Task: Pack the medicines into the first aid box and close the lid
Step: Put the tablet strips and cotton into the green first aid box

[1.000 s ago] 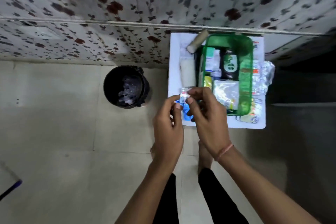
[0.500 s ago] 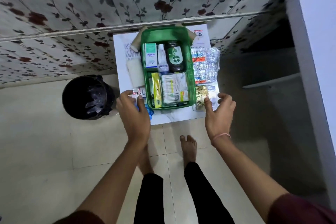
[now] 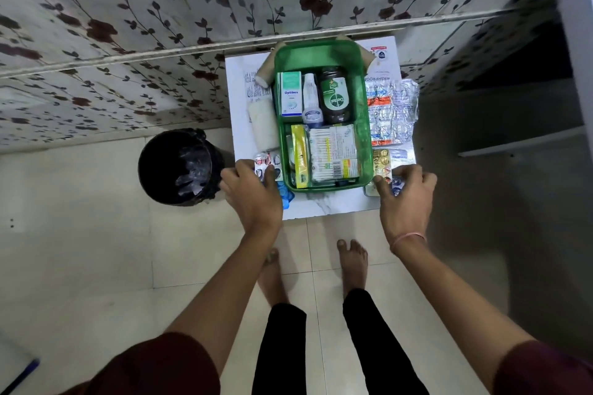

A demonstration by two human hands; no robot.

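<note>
The green first aid box [image 3: 366, 138] stands open on a small white table [image 3: 324, 206]. Inside lie an Optibex carton [image 3: 290, 93], a small white bottle [image 3: 311, 99], a dark Dettol bottle [image 3: 334, 95], a yellow carton [image 3: 300, 154] and a cotton bud pack [image 3: 335, 150]. My left hand [image 3: 253, 197] grips a red and silver blister strip [image 3: 265, 162] left of the box. My right hand [image 3: 406, 197] curls over a blister strip [image 3: 396, 184] at the box's right front corner. A gold blister strip [image 3: 382, 162] and silver strips [image 3: 393, 112] lie to the right.
A white bandage roll [image 3: 261, 125] and a brown tape roll [image 3: 264, 73] lie left of the box, with a blue item [image 3: 286, 196] by my left thumb. A black bin [image 3: 179, 166] stands on the floor to the left. The floral wall is behind, a white cabinet [image 3: 577, 25] on the right.
My hands, together on one strip a second ago, have parted to either side of the box. My right hand has come down onto a strip at the right front corner.
</note>
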